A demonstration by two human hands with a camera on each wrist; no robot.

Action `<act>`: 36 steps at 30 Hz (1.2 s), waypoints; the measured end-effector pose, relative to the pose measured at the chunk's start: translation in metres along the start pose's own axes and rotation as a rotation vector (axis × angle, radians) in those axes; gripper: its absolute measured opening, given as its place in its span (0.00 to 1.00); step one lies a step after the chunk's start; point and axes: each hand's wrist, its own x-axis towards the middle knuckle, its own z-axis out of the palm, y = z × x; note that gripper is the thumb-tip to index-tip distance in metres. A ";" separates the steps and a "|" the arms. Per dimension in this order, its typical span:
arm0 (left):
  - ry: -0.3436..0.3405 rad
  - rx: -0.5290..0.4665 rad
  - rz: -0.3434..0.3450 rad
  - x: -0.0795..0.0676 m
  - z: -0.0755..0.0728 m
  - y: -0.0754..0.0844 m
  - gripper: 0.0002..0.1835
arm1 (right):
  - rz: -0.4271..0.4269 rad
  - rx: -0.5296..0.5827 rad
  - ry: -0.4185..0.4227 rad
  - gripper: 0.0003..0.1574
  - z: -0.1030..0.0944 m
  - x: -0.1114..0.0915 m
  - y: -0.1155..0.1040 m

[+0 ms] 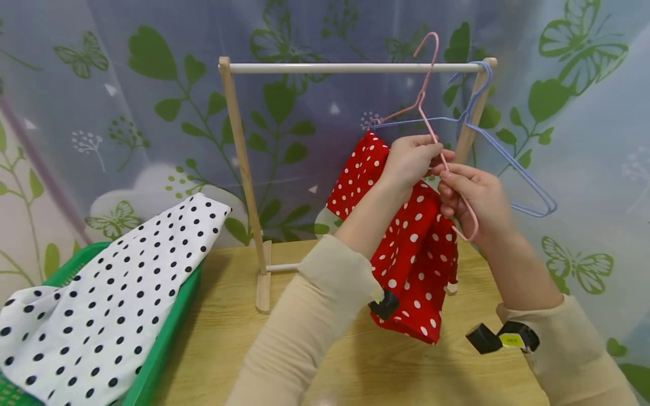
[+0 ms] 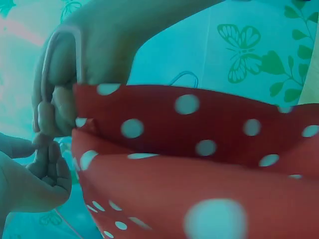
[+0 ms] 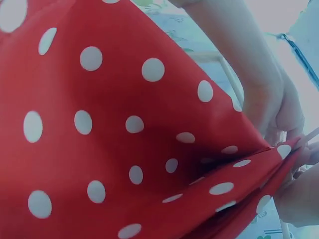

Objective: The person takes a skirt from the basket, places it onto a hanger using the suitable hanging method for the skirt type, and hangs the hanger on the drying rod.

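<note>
In the head view a pink clothes hanger [image 1: 423, 93] is tilted in front of the rack, its hook standing above the rail. My left hand [image 1: 412, 160] pinches the hanger's sloping arm partway down. Lower on the same arm, my right hand [image 1: 479, 197] grips it near the rounded end. A red cloth with white dots [image 1: 418, 270] hangs in folds below the hanger, partly behind my left forearm. Its upper edge bunches close to my fingers in the right wrist view. The left wrist view shows the hanger's bent end [image 2: 79, 55] against my right hand.
A wooden rack with a white rail [image 1: 325, 68] stands on the wooden table [image 1: 228, 338]. A blue hanger [image 1: 513, 160] hangs at the rail's right end. On the left, a green basket [image 1: 170, 338] holds a white cloth with black dots [image 1: 122, 299]. A patterned curtain hangs behind.
</note>
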 end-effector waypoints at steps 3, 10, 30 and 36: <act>-0.008 0.031 0.001 0.001 0.005 0.000 0.11 | 0.039 0.064 0.011 0.08 -0.003 0.007 -0.005; -0.011 0.108 -0.026 0.005 0.011 -0.009 0.11 | 0.082 0.105 0.008 0.09 -0.010 0.008 -0.004; -0.078 0.170 -0.016 0.015 0.021 -0.026 0.15 | 0.113 -0.053 -0.007 0.12 -0.046 0.008 -0.005; -0.146 0.212 -0.022 0.014 0.019 -0.026 0.12 | 0.129 -0.803 0.064 0.14 -0.056 0.004 -0.019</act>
